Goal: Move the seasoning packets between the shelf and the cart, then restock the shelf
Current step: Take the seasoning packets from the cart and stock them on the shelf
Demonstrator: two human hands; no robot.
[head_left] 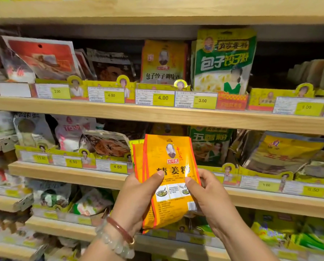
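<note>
Here both hands, left (138, 196) and right (209, 196), are each pinching the orange packets (168, 178) just before the shelf (67, 173), so squaring the stack first is probably helping them slot in upright.

I count two hands in view, the left hand (136, 194) and the right hand (208, 193), and between them at least two orange ginger powder packets (168, 178), one behind the other; a further edge behind may be a third, I cannot tell. Four wooden shelf boards (157, 113) cross the view. On the left wrist I see two bracelets (117, 238). I can read about twelve yellow price tags (163, 98).
</note>
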